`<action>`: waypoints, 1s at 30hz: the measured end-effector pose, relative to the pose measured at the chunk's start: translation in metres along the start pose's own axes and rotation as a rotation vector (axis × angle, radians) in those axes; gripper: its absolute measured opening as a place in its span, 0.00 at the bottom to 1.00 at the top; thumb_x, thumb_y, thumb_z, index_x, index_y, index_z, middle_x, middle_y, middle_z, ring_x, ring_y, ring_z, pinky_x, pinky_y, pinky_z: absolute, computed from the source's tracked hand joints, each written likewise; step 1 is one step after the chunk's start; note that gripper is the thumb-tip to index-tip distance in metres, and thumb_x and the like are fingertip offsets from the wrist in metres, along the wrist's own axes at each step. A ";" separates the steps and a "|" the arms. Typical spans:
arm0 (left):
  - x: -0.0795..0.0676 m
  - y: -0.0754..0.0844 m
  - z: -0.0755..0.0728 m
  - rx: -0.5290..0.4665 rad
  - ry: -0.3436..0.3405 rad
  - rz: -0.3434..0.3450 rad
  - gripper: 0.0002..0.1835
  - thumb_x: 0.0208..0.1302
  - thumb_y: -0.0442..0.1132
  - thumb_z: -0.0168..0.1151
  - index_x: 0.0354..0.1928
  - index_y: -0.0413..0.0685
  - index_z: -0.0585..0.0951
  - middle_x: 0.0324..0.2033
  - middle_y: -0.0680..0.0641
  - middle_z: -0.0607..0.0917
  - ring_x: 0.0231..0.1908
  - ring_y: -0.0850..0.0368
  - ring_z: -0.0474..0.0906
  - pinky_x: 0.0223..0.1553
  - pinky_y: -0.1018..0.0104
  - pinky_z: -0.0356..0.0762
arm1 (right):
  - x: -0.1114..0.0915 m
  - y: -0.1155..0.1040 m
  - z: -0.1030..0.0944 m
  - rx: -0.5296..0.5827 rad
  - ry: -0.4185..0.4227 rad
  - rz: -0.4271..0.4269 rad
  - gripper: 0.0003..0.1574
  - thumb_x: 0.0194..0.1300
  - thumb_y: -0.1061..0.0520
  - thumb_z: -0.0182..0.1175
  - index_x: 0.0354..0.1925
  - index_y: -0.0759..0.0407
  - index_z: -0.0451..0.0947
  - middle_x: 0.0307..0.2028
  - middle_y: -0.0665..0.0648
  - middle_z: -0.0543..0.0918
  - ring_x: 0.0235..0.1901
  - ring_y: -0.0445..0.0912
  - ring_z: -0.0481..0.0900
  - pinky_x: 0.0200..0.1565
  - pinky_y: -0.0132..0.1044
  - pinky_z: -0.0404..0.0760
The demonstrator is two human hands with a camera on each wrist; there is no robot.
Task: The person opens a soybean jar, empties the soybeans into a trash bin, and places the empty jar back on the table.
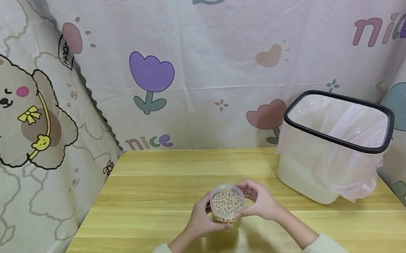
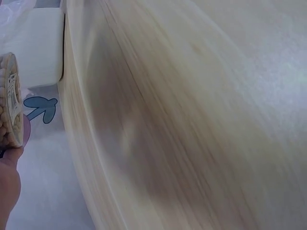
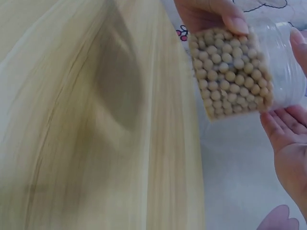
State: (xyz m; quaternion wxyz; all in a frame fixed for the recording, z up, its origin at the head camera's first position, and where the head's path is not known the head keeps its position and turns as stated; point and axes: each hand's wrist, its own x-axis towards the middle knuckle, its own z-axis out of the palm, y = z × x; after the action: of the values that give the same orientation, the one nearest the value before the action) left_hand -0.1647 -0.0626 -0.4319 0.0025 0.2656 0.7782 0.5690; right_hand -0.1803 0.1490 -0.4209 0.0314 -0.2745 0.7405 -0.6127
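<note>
Both hands hold a clear plastic jar [image 1: 229,216] above the table, around its middle. Small round pale beans [image 3: 230,76], like soybeans, fill its lower part; clear wall stands above them. My left hand [image 1: 201,218] grips the jar low from the left, thumb across the near side. At the upper end, my right hand [image 1: 261,202] pinches the jar by its rim from the right, thumb on one side and fingers on the other. A printed label [image 2: 13,96] shows on the jar's base in the left wrist view. The jar tilts in the right wrist view.
A white bin [image 1: 298,174] with a black rim and a pinkish plastic liner [image 1: 345,125] stands at the back right of the wooden table [image 1: 149,185]. Printed cloth [image 1: 194,59] hangs behind and on both sides.
</note>
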 end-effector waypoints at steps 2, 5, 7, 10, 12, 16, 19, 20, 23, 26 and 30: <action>-0.001 -0.001 0.000 0.000 -0.008 0.009 0.47 0.31 0.36 0.76 0.59 0.33 0.64 0.50 0.38 0.76 0.48 0.46 0.76 0.50 0.72 0.75 | 0.000 0.000 -0.003 0.017 -0.032 -0.017 0.41 0.39 0.64 0.72 0.51 0.76 0.65 0.51 0.75 0.72 0.50 0.43 0.76 0.53 0.26 0.74; -0.001 -0.002 0.000 -0.003 -0.009 0.014 0.47 0.31 0.35 0.76 0.59 0.33 0.65 0.50 0.38 0.77 0.48 0.47 0.77 0.50 0.73 0.76 | 0.000 0.000 -0.005 -0.001 -0.060 0.010 0.43 0.41 0.63 0.71 0.53 0.76 0.64 0.52 0.75 0.71 0.52 0.52 0.75 0.53 0.24 0.73; -0.001 -0.002 0.000 -0.002 -0.003 0.003 0.47 0.31 0.35 0.76 0.58 0.33 0.65 0.49 0.38 0.77 0.48 0.48 0.77 0.49 0.73 0.76 | -0.001 -0.002 -0.006 -0.037 -0.065 0.028 0.45 0.41 0.62 0.71 0.55 0.76 0.62 0.53 0.74 0.70 0.53 0.59 0.73 0.54 0.26 0.73; 0.000 -0.009 0.003 0.007 0.017 -0.018 0.47 0.31 0.34 0.76 0.58 0.33 0.65 0.49 0.38 0.77 0.48 0.47 0.77 0.49 0.73 0.76 | -0.002 -0.005 -0.002 -0.185 -0.024 0.029 0.48 0.40 0.58 0.72 0.57 0.74 0.61 0.53 0.70 0.72 0.53 0.61 0.72 0.55 0.34 0.75; 0.002 -0.019 0.006 0.011 0.035 -0.028 0.47 0.31 0.35 0.77 0.59 0.36 0.65 0.50 0.39 0.77 0.49 0.46 0.76 0.49 0.73 0.76 | -0.001 -0.008 0.003 -0.306 0.026 0.009 0.50 0.38 0.55 0.74 0.57 0.72 0.63 0.52 0.66 0.74 0.51 0.58 0.74 0.55 0.42 0.75; 0.004 -0.036 0.013 0.019 0.068 -0.025 0.47 0.31 0.40 0.77 0.59 0.41 0.65 0.50 0.43 0.77 0.49 0.48 0.76 0.50 0.72 0.76 | 0.001 -0.015 0.016 -0.521 0.113 0.011 0.55 0.32 0.48 0.76 0.56 0.69 0.64 0.51 0.60 0.73 0.50 0.52 0.73 0.52 0.50 0.75; 0.005 -0.037 0.015 0.026 0.078 -0.009 0.46 0.32 0.43 0.77 0.59 0.41 0.66 0.50 0.44 0.77 0.49 0.50 0.76 0.49 0.72 0.76 | 0.003 -0.020 0.025 -0.588 0.137 0.045 0.57 0.31 0.44 0.76 0.56 0.68 0.64 0.51 0.59 0.71 0.50 0.50 0.72 0.51 0.50 0.76; 0.005 -0.037 0.015 0.028 0.081 -0.002 0.46 0.33 0.43 0.77 0.59 0.41 0.66 0.50 0.44 0.77 0.49 0.49 0.76 0.49 0.72 0.77 | 0.003 -0.022 0.026 -0.597 0.141 0.055 0.57 0.31 0.44 0.75 0.56 0.68 0.64 0.51 0.59 0.71 0.49 0.50 0.72 0.51 0.49 0.76; 0.005 -0.036 0.015 0.032 0.085 0.010 0.46 0.33 0.44 0.77 0.59 0.41 0.66 0.50 0.43 0.77 0.49 0.49 0.76 0.49 0.71 0.77 | 0.004 -0.024 0.028 -0.574 0.146 0.074 0.56 0.31 0.46 0.76 0.56 0.69 0.64 0.51 0.59 0.70 0.49 0.50 0.72 0.51 0.48 0.76; 0.006 -0.035 0.015 0.034 0.080 -0.005 0.46 0.33 0.43 0.77 0.59 0.41 0.66 0.50 0.44 0.77 0.49 0.50 0.76 0.49 0.71 0.77 | 0.005 -0.024 0.025 -0.539 0.130 0.068 0.56 0.31 0.49 0.76 0.57 0.69 0.64 0.52 0.59 0.70 0.50 0.51 0.72 0.52 0.49 0.75; 0.008 -0.035 0.014 0.049 0.071 -0.030 0.47 0.32 0.40 0.77 0.59 0.39 0.65 0.50 0.43 0.77 0.49 0.49 0.76 0.49 0.70 0.77 | 0.004 -0.022 0.017 -0.515 0.091 0.040 0.55 0.32 0.48 0.76 0.57 0.67 0.64 0.52 0.58 0.71 0.51 0.51 0.72 0.53 0.48 0.76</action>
State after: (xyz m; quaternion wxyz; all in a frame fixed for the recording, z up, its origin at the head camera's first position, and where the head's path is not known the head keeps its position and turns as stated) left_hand -0.1816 -0.0545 -0.4660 -0.0229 0.2337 0.7954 0.5587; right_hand -0.1695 0.1299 -0.4035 -0.0604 -0.2309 0.8779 -0.4151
